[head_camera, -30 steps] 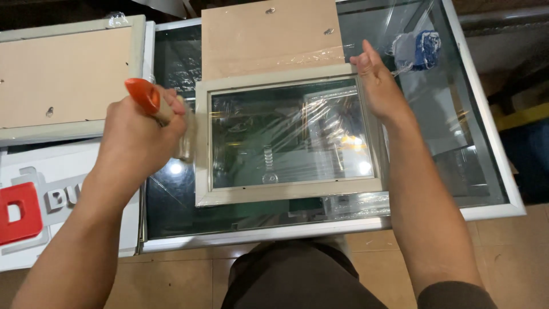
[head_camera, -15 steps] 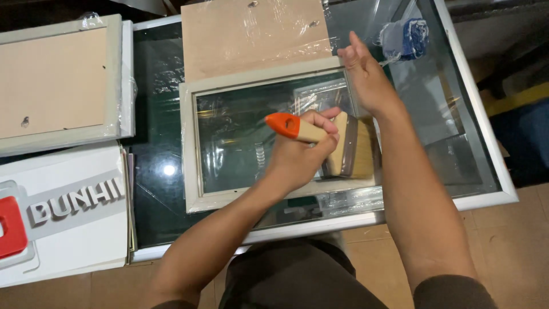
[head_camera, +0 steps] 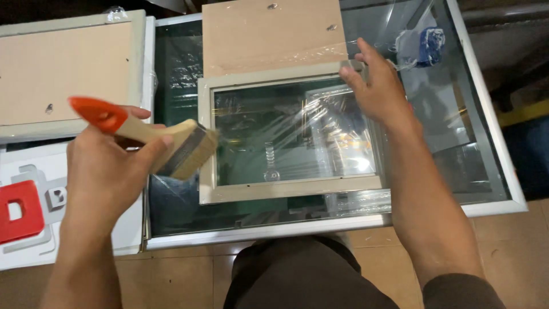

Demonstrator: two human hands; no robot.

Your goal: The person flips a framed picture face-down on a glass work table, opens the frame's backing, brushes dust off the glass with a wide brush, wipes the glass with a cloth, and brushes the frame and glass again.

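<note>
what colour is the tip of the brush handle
Orange-red, on the brush in the left hand; head view.

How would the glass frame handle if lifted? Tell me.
The frame is probably stiff, its straight moulding lying flat on the table. The shiny pane looks fragile. The right hand steadies one corner, so it may slide.

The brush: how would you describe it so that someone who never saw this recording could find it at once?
Start at the large glass-topped table and the pale picture frame lying on it. At that frame's left edge the left hand holds the paintbrush, bristles toward the frame. It is the only tool here, with an orange-tipped wooden handle and tan bristles.
</note>
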